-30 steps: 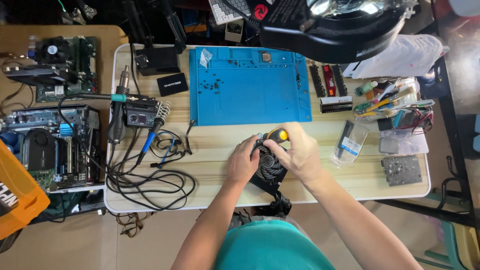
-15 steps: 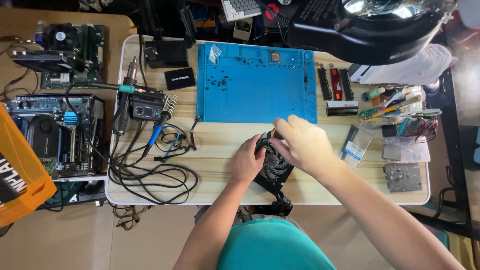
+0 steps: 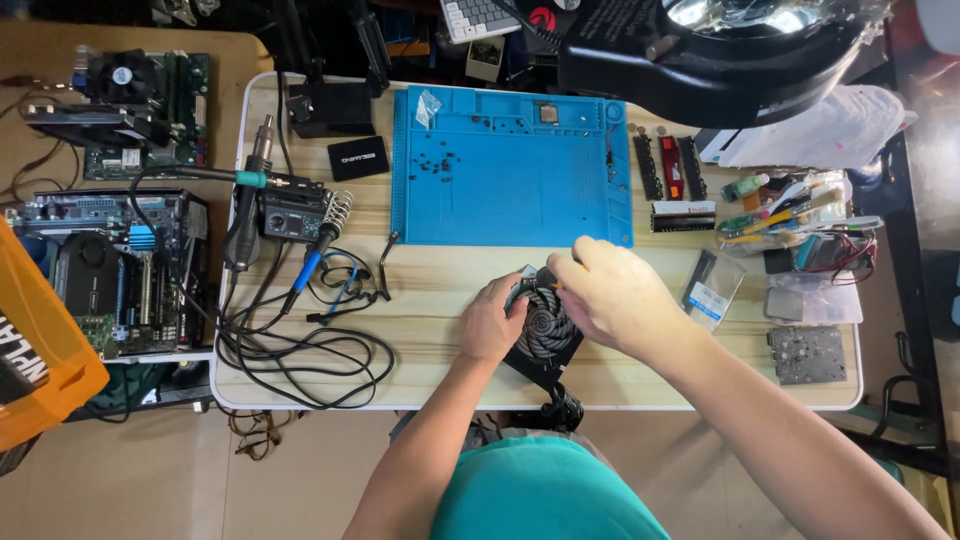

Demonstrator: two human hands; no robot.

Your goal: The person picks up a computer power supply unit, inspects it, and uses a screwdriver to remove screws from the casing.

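A black box with a round fan grille (image 3: 545, 332) lies near the front edge of the wooden table (image 3: 440, 290). My left hand (image 3: 492, 322) grips its left side and steadies it. My right hand (image 3: 612, 294) is closed over its upper right corner; only a sliver of orange at the fingers shows, and the tool in it is mostly hidden. A blue work mat (image 3: 510, 168) with small dark screws scattered on it lies just beyond the box.
A soldering station (image 3: 292, 212) with tangled black cables (image 3: 300, 340) fills the table's left. Tools, memory sticks (image 3: 668, 165) and small bags lie at the right. Circuit boards (image 3: 120, 260) and an orange bin (image 3: 40, 350) sit left of the table. A black lamp head (image 3: 720, 50) hangs overhead.
My right hand has shifted over the box's upper right corner and now covers most of the orange-handled tool. The left hand stays on the box. The camera view has shifted slightly.
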